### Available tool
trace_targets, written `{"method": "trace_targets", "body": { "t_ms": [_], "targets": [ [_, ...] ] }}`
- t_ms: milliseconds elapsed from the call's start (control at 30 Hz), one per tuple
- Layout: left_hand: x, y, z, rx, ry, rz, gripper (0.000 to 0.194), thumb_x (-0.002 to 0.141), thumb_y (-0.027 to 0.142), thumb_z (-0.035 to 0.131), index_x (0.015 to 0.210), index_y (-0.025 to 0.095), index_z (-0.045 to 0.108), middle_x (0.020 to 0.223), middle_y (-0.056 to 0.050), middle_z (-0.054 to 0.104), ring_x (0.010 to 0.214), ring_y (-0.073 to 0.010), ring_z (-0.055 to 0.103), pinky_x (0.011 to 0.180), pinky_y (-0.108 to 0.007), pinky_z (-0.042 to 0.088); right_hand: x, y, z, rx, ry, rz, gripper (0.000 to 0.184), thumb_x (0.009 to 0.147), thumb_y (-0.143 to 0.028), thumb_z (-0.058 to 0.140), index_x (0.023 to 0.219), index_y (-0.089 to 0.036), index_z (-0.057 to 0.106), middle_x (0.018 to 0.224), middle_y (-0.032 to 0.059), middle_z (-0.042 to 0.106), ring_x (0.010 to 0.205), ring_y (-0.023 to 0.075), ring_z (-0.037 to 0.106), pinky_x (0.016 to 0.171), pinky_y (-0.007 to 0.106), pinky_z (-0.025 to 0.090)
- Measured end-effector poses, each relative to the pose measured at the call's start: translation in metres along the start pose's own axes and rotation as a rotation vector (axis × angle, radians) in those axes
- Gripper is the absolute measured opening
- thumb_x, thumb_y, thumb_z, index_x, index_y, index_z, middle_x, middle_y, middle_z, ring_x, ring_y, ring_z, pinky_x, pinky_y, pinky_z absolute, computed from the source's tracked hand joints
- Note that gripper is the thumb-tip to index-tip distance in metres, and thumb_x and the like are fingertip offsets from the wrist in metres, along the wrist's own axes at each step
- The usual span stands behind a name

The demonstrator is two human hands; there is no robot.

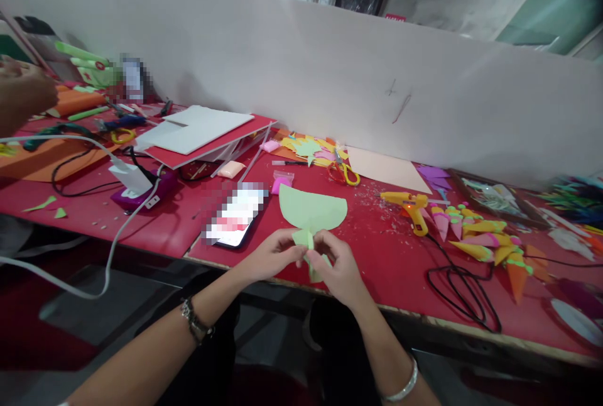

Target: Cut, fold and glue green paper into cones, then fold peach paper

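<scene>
Red desk (391, 274): left grip (277, 252) and right grip (343, 268) pinched closed on pale-green folded paper strip (304, 238), half-round pale-green paper sheet (313, 206) just beyond; probably mid-fold, next needs edges aligned.

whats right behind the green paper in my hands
A half-round green paper lies on the red table there. The held paper covers some of its near edge, so that bit can't be seen.
</scene>
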State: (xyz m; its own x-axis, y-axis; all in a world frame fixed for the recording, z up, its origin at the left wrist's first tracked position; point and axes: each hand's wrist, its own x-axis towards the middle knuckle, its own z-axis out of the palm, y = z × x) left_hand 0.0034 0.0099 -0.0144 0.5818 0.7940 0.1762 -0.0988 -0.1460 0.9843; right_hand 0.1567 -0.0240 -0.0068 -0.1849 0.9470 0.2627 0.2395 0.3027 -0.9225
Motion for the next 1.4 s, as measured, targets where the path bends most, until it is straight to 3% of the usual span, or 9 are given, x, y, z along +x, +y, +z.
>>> {"method": "trace_targets", "body": {
  "t_ms": [167, 367, 467, 567, 733, 900, 1033, 1200, 1400],
  "targets": [
    [-0.001, 0.003, -0.015, -0.002, 0.073, 0.081, 0.021, 0.070, 0.033, 0.055, 0.069, 0.013, 0.059, 0.091, -0.007, 0.052, 0.076, -0.0147, 0.050, 0.065, -0.023, 0.041, 0.001, 0.007, -0.009, -0.104, 0.336, 0.055, 0.019, 0.078, -0.031, 0.044, 0.069, -0.016, 0.052, 0.061, -0.0019, 0.050, 0.053, 0.0101, 0.042, 0.050, 0.021, 0.035],
    [-0.006, -0.003, -0.030, -0.191, 0.113, -0.067, 0.024, 0.058, 0.035, 0.055, 0.049, 0.013, 0.051, 0.055, -0.002, 0.049, 0.045, -0.0074, 0.036, 0.043, -0.021, 0.031, 0.002, 0.010, -0.026, -0.132, 0.749, 0.160, 0.025, 0.080, -0.039, 0.043, 0.068, -0.017, 0.048, 0.060, -0.0035, 0.047, 0.055, 0.0102, 0.042, 0.051, 0.021, 0.034],
    [-0.003, -0.005, -0.029, -0.101, 0.166, -0.062, 0.024, 0.064, 0.036, 0.050, 0.058, 0.014, 0.054, 0.052, -0.001, 0.049, 0.047, -0.0116, 0.044, 0.047, -0.025, 0.038, 0.001, 0.011, -0.031, -0.096, 0.738, 0.162, 0.027, 0.080, -0.041, 0.042, 0.075, -0.017, 0.051, 0.067, -0.0019, 0.050, 0.058, 0.0107, 0.044, 0.053, 0.021, 0.036],
    [0.004, -0.005, -0.024, 0.339, 0.319, 0.075, 0.026, 0.072, 0.028, 0.047, 0.092, 0.015, 0.056, 0.089, -0.008, 0.058, 0.079, -0.0190, 0.055, 0.072, -0.032, 0.044, 0.000, 0.011, -0.029, -0.083, 0.670, 0.176, 0.028, 0.081, -0.042, 0.042, 0.080, -0.016, 0.053, 0.068, -0.0009, 0.051, 0.058, 0.0110, 0.044, 0.053, 0.022, 0.036],
    [0.009, -0.003, -0.013, 1.009, 0.434, 0.299, 0.050, 0.074, 0.017, 0.048, 0.122, 0.018, 0.036, 0.128, -0.011, 0.038, 0.117, -0.0232, 0.035, 0.095, -0.039, 0.031, -0.005, 0.007, -0.017, -0.054, 0.430, 0.114, 0.025, 0.081, -0.039, 0.043, 0.083, -0.016, 0.053, 0.061, -0.0030, 0.047, 0.057, 0.0108, 0.043, 0.054, 0.021, 0.036],
    [0.006, 0.002, 0.002, 0.898, 0.374, 0.219, 0.023, 0.085, 0.016, 0.031, 0.098, 0.016, 0.049, 0.090, -0.006, 0.058, 0.088, -0.0175, 0.052, 0.078, -0.031, 0.039, -0.009, 0.003, -0.007, -0.009, 0.320, 0.116, 0.024, 0.082, -0.037, 0.042, 0.082, -0.016, 0.054, 0.060, -0.0031, 0.047, 0.054, 0.0096, 0.041, 0.050, 0.019, 0.035],
    [0.007, 0.005, 0.008, 0.700, 0.382, 0.043, 0.026, 0.087, 0.029, 0.030, 0.070, 0.017, 0.045, 0.061, 0.002, 0.046, 0.058, -0.0114, 0.045, 0.055, -0.023, 0.034, -0.008, -0.001, -0.005, 0.078, 0.360, 0.133, 0.026, 0.083, -0.038, 0.041, 0.087, -0.016, 0.053, 0.068, -0.0002, 0.052, 0.063, 0.0122, 0.048, 0.056, 0.021, 0.039],
    [0.010, 0.002, 0.004, 0.554, 0.432, -0.038, 0.032, 0.085, 0.037, 0.035, 0.060, 0.017, 0.035, 0.054, 0.005, 0.032, 0.051, -0.0089, 0.035, 0.048, -0.021, 0.025, -0.006, 0.000, -0.005, 0.068, 0.478, 0.174, 0.026, 0.081, -0.040, 0.041, 0.075, -0.016, 0.051, 0.061, -0.0014, 0.046, 0.058, 0.0116, 0.044, 0.051, 0.021, 0.038],
    [0.010, 0.003, -0.005, 0.691, 0.381, 0.035, 0.035, 0.085, 0.034, 0.036, 0.055, 0.017, 0.029, 0.052, 0.005, 0.029, 0.050, -0.0084, 0.031, 0.049, -0.022, 0.022, -0.006, 0.006, -0.014, 0.124, 0.448, 0.210, 0.027, 0.078, -0.041, 0.046, 0.066, -0.017, 0.047, 0.057, -0.0040, 0.040, 0.053, 0.0093, 0.037, 0.048, 0.020, 0.032]
  ]
}}
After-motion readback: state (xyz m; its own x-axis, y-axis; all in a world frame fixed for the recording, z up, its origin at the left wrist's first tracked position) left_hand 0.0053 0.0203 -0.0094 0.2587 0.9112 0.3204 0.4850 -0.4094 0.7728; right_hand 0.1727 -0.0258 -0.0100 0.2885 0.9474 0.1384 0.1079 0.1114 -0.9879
